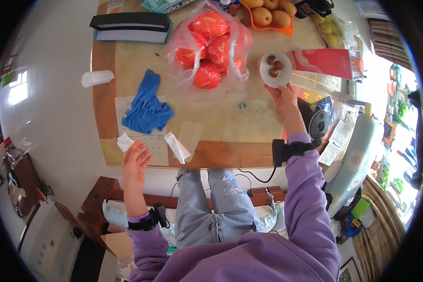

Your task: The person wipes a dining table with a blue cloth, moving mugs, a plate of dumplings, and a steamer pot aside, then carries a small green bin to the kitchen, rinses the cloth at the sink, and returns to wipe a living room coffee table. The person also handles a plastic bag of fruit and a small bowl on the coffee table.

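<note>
- Right hand (285, 97) is out across the wooden table (249, 117), fingers pinched on the near rim of a small white bowl (274, 75) — round, smooth, glossy like glazed ceramic.
- The bowl sits toward the right side of the tabletop, just beside the red carton (326, 62), and carries three small dark brown round fruits (274, 66), close together.
- Left hand (135, 162) hovers at the table's near left edge, fingers spread apart, palm open, holding nothing; its fingertips are just by a small crumpled white scrap of paper (124, 141).
- Next to it, one clear plastic wrapper (177, 147), flat and crinkled, lies on the table edge.
- One blue cloth (146, 105), soft and rumpled, lies on a printed paper sheet (145, 143).
- Centre table: one thin see-through plastic bag (209, 47), bulging with round red-orange fruit — about six show, exact count hard to tell through the film.
- Far edge: an orange tray (270, 26) of yellow-brown pears, four showing.
- One white plastic cup (97, 77) lies on its side off the table's left edge.
- Both wrists wear a black strapped band.
</note>
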A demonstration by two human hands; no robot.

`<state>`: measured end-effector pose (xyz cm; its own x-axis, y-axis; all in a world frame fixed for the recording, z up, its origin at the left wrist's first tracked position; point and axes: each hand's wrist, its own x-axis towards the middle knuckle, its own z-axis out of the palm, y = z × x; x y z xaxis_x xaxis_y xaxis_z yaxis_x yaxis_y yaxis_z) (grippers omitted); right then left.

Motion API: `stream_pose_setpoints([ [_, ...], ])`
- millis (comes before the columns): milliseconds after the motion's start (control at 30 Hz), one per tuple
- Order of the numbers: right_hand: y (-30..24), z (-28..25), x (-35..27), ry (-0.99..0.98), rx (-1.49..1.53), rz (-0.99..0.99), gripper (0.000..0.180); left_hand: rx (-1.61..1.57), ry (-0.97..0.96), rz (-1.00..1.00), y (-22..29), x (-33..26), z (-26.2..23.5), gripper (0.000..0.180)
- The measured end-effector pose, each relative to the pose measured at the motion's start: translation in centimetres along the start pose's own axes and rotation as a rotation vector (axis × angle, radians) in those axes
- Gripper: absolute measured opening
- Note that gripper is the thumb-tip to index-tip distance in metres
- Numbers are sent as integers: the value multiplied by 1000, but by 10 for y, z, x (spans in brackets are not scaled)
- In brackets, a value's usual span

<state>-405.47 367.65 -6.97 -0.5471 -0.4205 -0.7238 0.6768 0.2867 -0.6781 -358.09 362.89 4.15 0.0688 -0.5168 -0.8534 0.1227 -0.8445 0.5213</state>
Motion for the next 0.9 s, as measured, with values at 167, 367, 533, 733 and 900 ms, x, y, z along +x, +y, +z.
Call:
stream_pose_setpoints([
  [167, 7, 4, 19, 18, 79, 11, 44, -29, 73, -76, -32, -8, -37, 35],
  [367, 68, 6, -39, 158, -172, -125, 44, 23, 252, -31, -71, 20, -89, 40],
  [533, 214, 64, -165, -278, -1039, -346, 41, 663, 402, 417, -94, 82, -122, 49],
  [733, 297, 118, -228, -101, -1498, -514, 46, 987, 598, 674, -81, 126, -126, 49],
  [900, 307, 116, -216, -127, -1496, -413, 19, 416, 562, 363, -73, 143, -124, 48],
])
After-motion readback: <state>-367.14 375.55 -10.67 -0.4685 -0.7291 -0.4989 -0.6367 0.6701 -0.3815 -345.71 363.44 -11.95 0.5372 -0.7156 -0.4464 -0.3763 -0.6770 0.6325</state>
